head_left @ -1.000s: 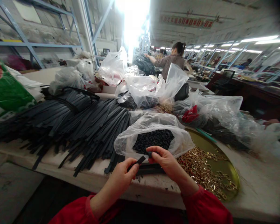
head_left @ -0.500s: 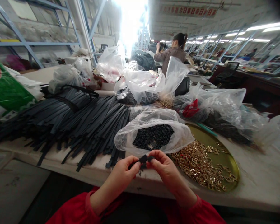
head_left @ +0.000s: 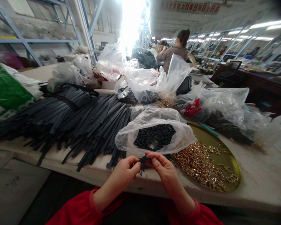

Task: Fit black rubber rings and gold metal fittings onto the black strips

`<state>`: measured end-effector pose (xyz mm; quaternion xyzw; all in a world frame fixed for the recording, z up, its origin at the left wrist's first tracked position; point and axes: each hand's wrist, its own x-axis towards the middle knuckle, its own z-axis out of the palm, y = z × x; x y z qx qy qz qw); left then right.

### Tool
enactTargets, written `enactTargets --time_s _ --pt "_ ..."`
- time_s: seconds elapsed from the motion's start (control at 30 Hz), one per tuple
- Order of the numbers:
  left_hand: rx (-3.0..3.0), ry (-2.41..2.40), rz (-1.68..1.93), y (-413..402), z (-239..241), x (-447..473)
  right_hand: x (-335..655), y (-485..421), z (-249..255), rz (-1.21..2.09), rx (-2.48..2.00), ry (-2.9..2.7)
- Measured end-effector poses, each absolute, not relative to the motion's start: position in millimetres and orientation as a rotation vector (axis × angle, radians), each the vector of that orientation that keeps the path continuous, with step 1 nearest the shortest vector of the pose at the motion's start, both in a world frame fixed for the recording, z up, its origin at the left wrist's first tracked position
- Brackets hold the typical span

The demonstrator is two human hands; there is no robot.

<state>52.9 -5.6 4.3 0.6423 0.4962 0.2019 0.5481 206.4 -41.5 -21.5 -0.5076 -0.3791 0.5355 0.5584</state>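
My left hand is closed in a pinch on a black strap, whose end points up toward the right. My right hand is pinched at that same end. Its fingertips mostly cover a small dark piece against the strap, perhaps a loop, though I cannot make out its shape. Just beyond both hands, an open clear plastic bag holds a heap of small black loops. To the right, gold metal buckles lie on a round gold tray.
Many long black straps are spread over the left of the table. Plastic bags and a teal tool lie beyond the tray. A green sack stands far left. Another person is farther back.
My right hand has brought the small dark piece up against the strap end; a gap showed between them before. The strap end now tilts more steeply.
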Motion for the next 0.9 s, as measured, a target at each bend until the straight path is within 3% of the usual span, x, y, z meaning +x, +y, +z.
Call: enactTargets --time_s 0.33,0.5,0.73,0.9 --pt "1.687 1.192 0.553 -5.4 4.3 51.2 203.2 -41.9 -31.2 1.031 -1.275 -0.989" --pt "1.909 1.250 0.462 -8.8 7.6 50.0 203.4 -44.0 -29.5 1.156 -1.208 -0.934" --pt "1.991 1.237 0.398 -13.0 11.3 51.8 200.5 -42.8 -35.8 1.484 -1.051 -0.351" --pt "2.004 1.245 0.373 -14.3 10.9 52.3 200.0 -46.2 -37.3 1.423 -1.110 -0.465"
